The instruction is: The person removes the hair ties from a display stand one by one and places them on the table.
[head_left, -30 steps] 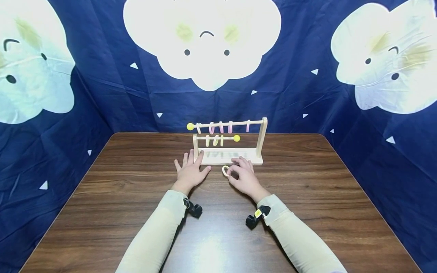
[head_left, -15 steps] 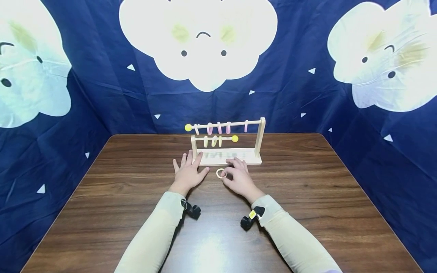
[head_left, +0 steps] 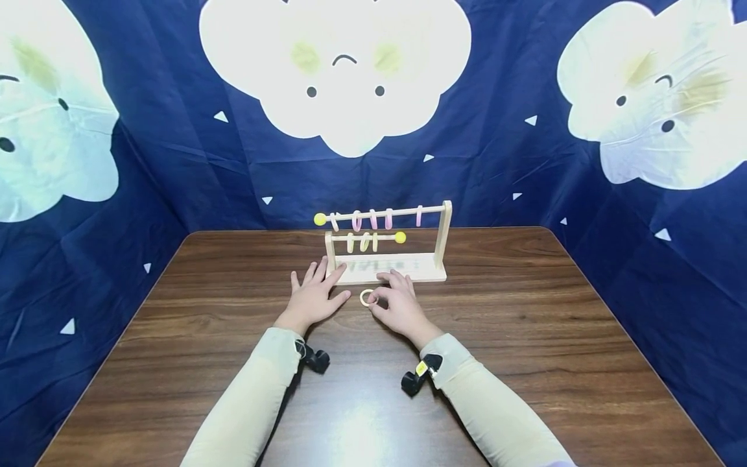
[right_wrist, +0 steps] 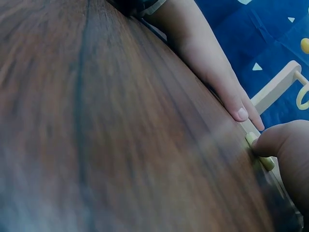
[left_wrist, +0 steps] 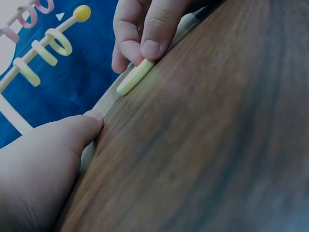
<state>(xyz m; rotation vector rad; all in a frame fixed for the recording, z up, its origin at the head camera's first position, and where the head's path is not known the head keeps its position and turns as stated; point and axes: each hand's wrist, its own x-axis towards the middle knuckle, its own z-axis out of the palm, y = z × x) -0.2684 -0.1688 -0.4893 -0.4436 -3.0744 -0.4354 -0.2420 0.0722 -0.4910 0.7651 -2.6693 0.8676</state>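
1. No txt, nos. or brand legible in any view.
2. Yellow label (head_left: 422, 368) on R wrist cam (head_left: 412, 384), nearer viewer than rack (head_left: 443, 237): too sm. to read.
3. Blurry grey marks (head_left: 379, 266) on rack base (head_left: 430, 263): can't tell if print.
4. Backdrop (head_left: 508, 152) behind rack: cloud faces (head_left: 345, 107) + white triangles (head_left: 220, 117), pics only.

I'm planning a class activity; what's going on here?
A person's right hand pinches a pale yellow ring just in front of a wooden stand. The left hand is spread near the stand's left post. Three yellowish rings hang on the lower rod; the upper rod carries five rings, four of them pink. The pinched ring is on neither.
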